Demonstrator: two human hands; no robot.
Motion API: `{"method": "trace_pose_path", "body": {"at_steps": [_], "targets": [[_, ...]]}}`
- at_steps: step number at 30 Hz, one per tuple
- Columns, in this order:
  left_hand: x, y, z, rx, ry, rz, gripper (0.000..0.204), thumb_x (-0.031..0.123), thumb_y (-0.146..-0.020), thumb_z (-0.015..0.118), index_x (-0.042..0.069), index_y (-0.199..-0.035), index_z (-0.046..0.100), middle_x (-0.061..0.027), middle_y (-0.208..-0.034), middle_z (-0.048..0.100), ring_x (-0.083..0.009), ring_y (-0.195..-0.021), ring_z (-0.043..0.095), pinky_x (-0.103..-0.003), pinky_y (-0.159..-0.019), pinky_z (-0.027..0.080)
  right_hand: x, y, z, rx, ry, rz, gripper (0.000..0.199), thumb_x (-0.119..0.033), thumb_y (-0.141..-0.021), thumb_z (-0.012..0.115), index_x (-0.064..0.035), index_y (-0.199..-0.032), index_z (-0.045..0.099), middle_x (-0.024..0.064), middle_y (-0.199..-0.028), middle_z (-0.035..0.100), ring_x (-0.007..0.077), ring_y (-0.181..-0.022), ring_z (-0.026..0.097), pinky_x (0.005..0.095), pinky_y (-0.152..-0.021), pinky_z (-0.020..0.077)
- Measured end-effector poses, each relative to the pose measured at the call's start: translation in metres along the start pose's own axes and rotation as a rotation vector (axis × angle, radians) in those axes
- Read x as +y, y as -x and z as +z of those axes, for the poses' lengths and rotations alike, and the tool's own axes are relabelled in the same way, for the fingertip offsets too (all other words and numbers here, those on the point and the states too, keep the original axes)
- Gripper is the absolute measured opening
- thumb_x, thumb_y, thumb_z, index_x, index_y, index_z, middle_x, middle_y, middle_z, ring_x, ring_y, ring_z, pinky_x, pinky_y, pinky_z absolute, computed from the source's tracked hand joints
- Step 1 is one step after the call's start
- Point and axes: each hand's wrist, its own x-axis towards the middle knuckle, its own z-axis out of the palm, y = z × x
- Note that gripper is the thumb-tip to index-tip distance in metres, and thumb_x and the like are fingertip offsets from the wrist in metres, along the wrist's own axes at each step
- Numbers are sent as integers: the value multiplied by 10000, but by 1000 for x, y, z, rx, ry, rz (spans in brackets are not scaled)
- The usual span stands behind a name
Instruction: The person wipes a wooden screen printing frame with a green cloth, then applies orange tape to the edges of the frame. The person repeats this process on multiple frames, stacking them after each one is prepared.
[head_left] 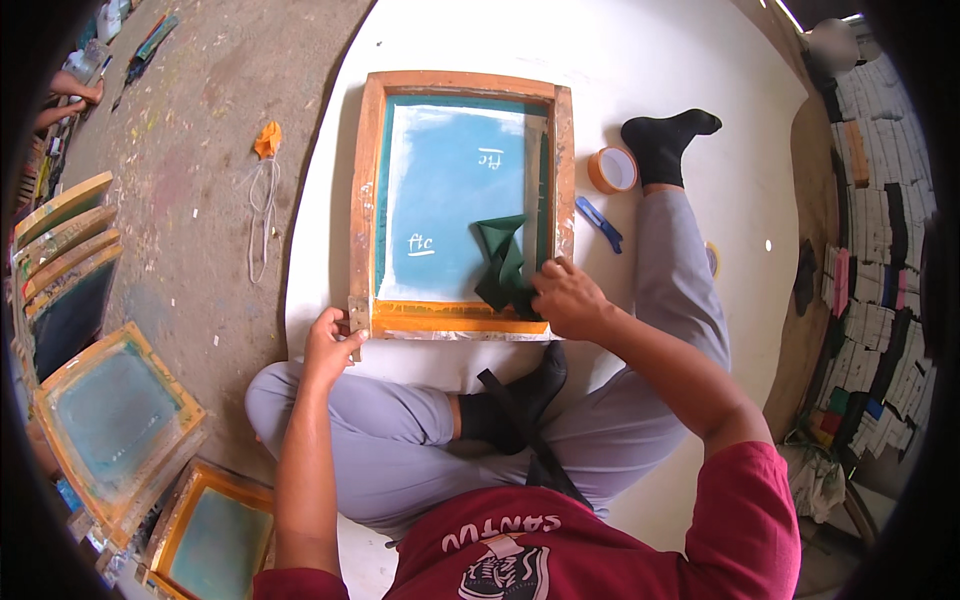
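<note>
A wooden-framed printing screen (366,190) with teal mesh lies flat on the white sheet in front of me. My left hand (330,345) grips the frame's near left corner, thumb on top, by a small metal plate (357,316). Over the near right part of the mesh, my right hand (569,299) is closed on a crumpled dark green cloth (502,258), which spreads out to the left of the fingers. Orange tape (450,316) runs along the inner near edge. Right of the frame rest a roll of tape (613,170) and a blue utility knife (600,224).
My legs in grey trousers (690,260) flank the near and right sides of the frame. More screens (120,430) lean and lie at the left. An orange piece with string (266,140) is on the floor. Stacked bundles (880,220) line the right; another person's hands (85,90) show far left.
</note>
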Motion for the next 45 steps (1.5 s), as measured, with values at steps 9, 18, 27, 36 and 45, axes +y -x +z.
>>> {"method": "trace_pose_path", "body": {"at_steps": [9,18,27,36,45], "targets": [[-5,-7,-7,-96,-13,-68,706,141,-871,851,-46,-1433,466,-217,-1207,636,-228,-916,712,-307,-546,575,-3,-34,16,-395,146,-54,244,-187,-859,639,-102,-983,831,92,-1184,679,317,-1324,519,671,-1280,138],[13,7,2,-20,4,8,326,85,-895,819,32,-1160,637,-49,-887,693,-110,-704,642,-279,-510,502,10,-34,0,-528,0,-68,251,-225,-929,612,-166,-1071,810,73,-1199,696,297,-1330,551,647,-1220,278],[6,7,4,27,-4,49,318,49,-876,831,12,-1144,666,-55,-868,703,-128,-757,652,-304,-642,513,20,-73,-18,490,-646,301,310,-268,-949,753,-65,-1174,684,188,-1119,691,392,-1093,675,474,-911,547],[-3,7,6,27,-235,97,578,252,-898,831,5,-1367,601,-136,-933,760,-216,-738,738,-353,-707,577,-10,-112,21,238,-548,410,608,-217,-911,789,-197,-1468,546,203,-1283,596,436,-1131,655,499,-942,569],[7,14,9,-28,-208,20,738,298,-939,806,18,-1520,448,-134,-892,718,-185,-586,662,-346,-543,546,30,-39,15,558,-469,1040,850,-394,-809,865,-86,-1477,438,246,-1304,647,454,-1220,633,519,-983,539]]}}
